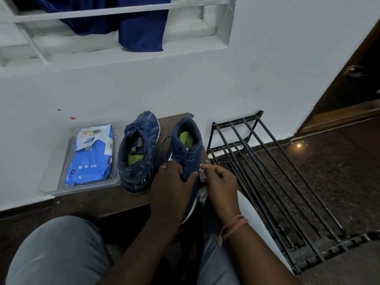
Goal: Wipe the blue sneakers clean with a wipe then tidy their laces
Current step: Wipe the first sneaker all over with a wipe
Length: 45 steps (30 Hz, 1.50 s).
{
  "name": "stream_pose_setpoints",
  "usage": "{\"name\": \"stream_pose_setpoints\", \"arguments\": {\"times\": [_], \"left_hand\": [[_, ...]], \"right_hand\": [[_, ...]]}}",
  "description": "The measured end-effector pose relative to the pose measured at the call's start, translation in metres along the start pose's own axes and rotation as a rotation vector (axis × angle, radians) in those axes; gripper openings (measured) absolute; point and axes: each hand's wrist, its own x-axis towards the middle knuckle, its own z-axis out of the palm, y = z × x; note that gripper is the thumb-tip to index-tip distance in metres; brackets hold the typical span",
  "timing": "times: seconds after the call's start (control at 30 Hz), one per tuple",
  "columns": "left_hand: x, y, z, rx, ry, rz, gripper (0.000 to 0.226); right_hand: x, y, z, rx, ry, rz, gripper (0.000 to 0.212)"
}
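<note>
Both hands at the laces of the right-hand sneaker

The left hand [174, 179] pinches the dark lace of the navy knit sneaker [186, 159] on the brown bench [98, 200]; the right hand [218, 179] curls beside it, apparently on lace. A hard tug could slide this overhanging shoe off.

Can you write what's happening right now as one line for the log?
stage: laces | left hand: holds right sneaker laces | right hand: pinches lace end | left sneaker: untouched | wipes pack: in tray

Left of the grip the other sneaker [138, 153] sits tight, right is a metal rack [267, 182], bench [98, 200] edge nearer stays open.
</note>
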Motion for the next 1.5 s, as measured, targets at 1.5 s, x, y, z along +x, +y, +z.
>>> {"name": "stream_pose_setpoints", "arguments": {"times": [1.5], "left_hand": [[0.010,-0.033,-0.011,-1.111,-0.314,-0.458,0.025]], "right_hand": [[-0.012,-0.012,0.018,-0.576,-0.027,-0.429,0.007]]}}
